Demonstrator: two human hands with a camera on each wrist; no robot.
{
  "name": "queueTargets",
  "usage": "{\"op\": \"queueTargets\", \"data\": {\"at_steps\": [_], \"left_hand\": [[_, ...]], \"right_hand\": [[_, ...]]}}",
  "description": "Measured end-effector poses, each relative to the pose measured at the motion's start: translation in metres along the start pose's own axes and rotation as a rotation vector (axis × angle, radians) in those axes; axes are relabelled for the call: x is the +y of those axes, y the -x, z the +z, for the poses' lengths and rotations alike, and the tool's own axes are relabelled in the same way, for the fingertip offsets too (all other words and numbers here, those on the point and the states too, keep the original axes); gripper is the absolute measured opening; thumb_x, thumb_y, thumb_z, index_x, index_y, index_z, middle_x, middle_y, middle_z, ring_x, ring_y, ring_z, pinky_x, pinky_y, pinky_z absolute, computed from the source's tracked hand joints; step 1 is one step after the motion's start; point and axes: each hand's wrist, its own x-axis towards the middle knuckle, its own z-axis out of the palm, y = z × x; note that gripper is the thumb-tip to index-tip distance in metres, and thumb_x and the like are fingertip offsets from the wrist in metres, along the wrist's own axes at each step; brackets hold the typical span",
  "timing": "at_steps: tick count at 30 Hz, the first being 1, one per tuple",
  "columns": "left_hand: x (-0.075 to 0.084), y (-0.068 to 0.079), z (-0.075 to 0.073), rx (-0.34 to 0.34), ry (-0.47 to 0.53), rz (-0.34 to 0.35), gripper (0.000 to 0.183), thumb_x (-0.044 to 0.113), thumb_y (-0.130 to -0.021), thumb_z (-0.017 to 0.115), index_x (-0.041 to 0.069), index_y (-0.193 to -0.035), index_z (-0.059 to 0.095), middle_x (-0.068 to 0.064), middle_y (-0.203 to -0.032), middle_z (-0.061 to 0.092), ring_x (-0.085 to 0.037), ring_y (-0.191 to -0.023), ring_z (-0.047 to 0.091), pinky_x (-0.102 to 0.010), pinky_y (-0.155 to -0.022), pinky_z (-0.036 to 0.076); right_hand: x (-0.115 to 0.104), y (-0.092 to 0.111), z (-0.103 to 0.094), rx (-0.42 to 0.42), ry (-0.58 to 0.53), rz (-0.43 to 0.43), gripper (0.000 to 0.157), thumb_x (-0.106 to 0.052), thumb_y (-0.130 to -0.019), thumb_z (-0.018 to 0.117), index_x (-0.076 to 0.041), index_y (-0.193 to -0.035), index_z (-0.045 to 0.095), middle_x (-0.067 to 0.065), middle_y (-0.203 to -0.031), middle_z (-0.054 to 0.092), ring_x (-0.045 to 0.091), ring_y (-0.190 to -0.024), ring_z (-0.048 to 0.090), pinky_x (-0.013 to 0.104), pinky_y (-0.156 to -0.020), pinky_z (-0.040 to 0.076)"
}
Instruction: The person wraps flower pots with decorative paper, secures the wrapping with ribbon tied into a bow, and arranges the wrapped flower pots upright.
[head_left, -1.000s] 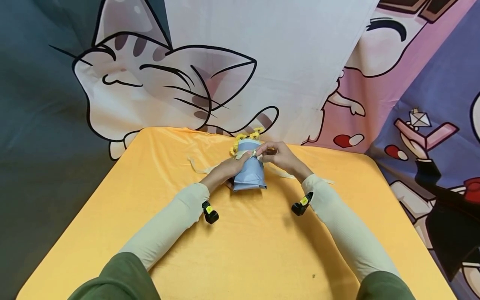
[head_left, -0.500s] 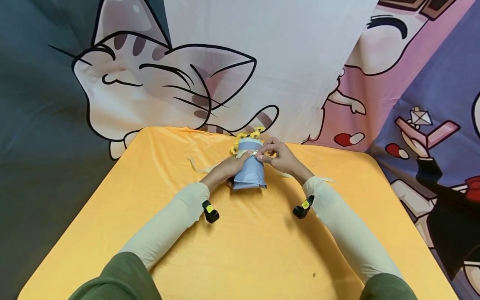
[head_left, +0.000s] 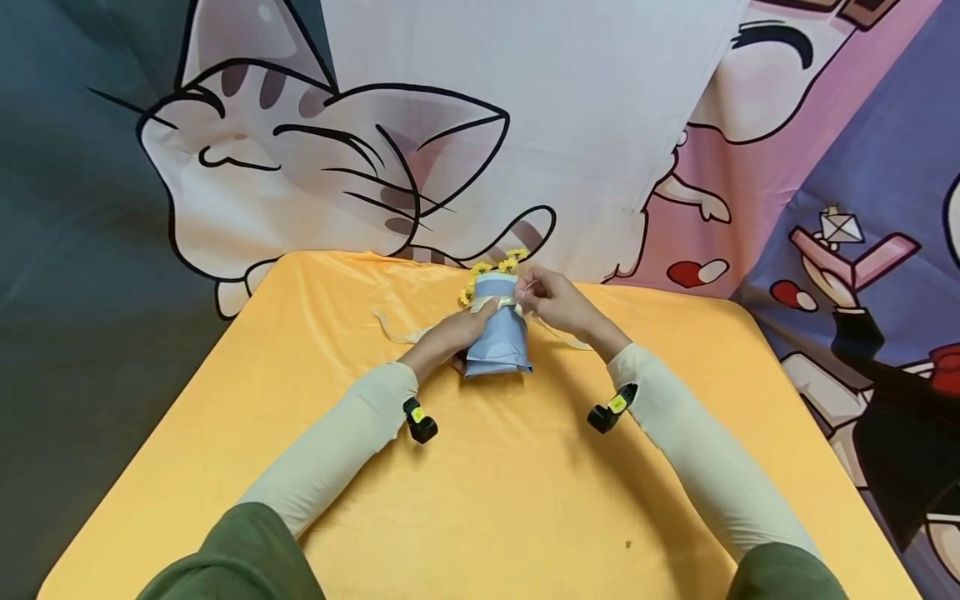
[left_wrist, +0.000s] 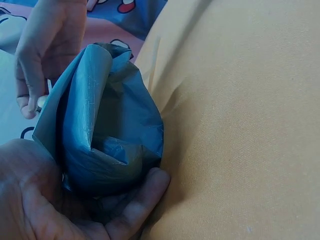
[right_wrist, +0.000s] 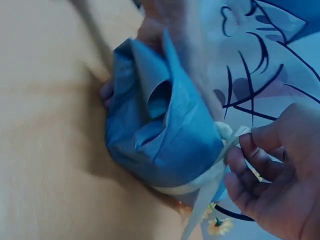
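A small bouquet in blue wrapping paper (head_left: 498, 343) stands near the far side of the table, with yellow flowers (head_left: 508, 265) at its top. Around its upper part runs a cream ribbon (head_left: 480, 305), knotted or looped at the front. My left hand (head_left: 453, 333) grips the wrap from the left, thumb over the ribbon; its fingers curl behind the paper in the left wrist view. Beside the knot, my right hand (head_left: 558, 303) pinches the ribbon between thumb and index finger. The folded bottom of the blue wrap (right_wrist: 170, 145) faces the right wrist camera, and a ribbon tail (right_wrist: 200, 210) hangs down.
A yellow cloth (head_left: 480, 500) covers the table. Loose ribbon ends lie on it, one on the left (head_left: 393, 332) and one on the right (head_left: 562, 335). Behind the table hangs a printed cartoon cat backdrop (head_left: 315, 192). A small dark speck (head_left: 627, 544) marks the cloth near the front.
My right hand has risen slightly and drawn its fingers together on the ribbon. The far end of the right ribbon tail no longer shows beyond the sleeve. My left hand keeps its grip.
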Motion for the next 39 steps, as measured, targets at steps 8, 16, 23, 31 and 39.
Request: {"op": "queueTargets", "data": {"at_steps": [8, 16, 23, 31, 39], "left_hand": [[0.007, 0.016, -0.001, 0.006, 0.008, 0.002, 0.106, 0.09, -0.107, 0.029, 0.0, -0.155, 0.058, -0.015, -0.097, 0.068, -0.021, -0.066, 0.069, -0.036, -0.059, 0.062], [-0.005, -0.007, -0.002, 0.002, 0.076, 0.008, 0.109, 0.094, -0.101, 0.04, 0.006, -0.165, 0.048, -0.02, -0.107, 0.074, -0.027, -0.071, 0.074, -0.044, -0.06, 0.066], [-0.013, -0.027, 0.001, 0.025, 0.03, 0.011, 0.124, 0.102, -0.094, 0.042, 0.009, -0.176, 0.033, -0.023, -0.12, 0.071, -0.031, -0.078, 0.077, -0.046, -0.057, 0.065], [-0.005, -0.005, 0.0, 0.026, 0.027, 0.045, 0.113, 0.096, -0.1, 0.04, 0.003, -0.164, 0.049, -0.024, -0.11, 0.072, -0.027, -0.068, 0.071, -0.04, -0.053, 0.061], [0.003, 0.009, 0.002, 0.036, 0.023, 0.056, 0.101, 0.088, -0.107, 0.037, 0.009, -0.168, 0.045, -0.021, -0.105, 0.072, -0.021, -0.062, 0.065, -0.035, -0.051, 0.057]], "right_hand": [[0.004, -0.004, -0.009, -0.074, -0.387, 0.166, 0.025, -0.016, -0.119, 0.049, -0.001, -0.138, 0.046, 0.009, -0.103, 0.063, 0.016, -0.077, 0.072, 0.033, -0.081, 0.066], [-0.001, 0.01, -0.051, -0.203, 0.533, 0.058, 0.025, -0.031, -0.1, 0.084, -0.01, -0.108, 0.075, 0.009, -0.088, 0.077, 0.016, -0.064, 0.064, 0.032, -0.06, 0.053], [0.013, 0.026, -0.093, -0.287, 0.028, 0.045, 0.018, -0.016, -0.108, 0.077, 0.001, -0.115, 0.075, 0.007, -0.068, 0.068, 0.02, -0.057, 0.071, 0.036, -0.067, 0.066], [0.018, 0.035, -0.114, -0.116, 0.559, 0.071, 0.031, -0.043, -0.105, 0.082, -0.013, -0.097, 0.083, 0.005, -0.075, 0.068, 0.016, -0.062, 0.051, 0.033, -0.061, 0.046], [0.019, 0.04, -0.133, -0.216, 0.943, 0.28, 0.075, -0.086, -0.096, 0.067, -0.013, -0.096, 0.084, 0.005, -0.099, 0.082, 0.028, -0.093, 0.072, 0.051, -0.082, 0.059]]}}
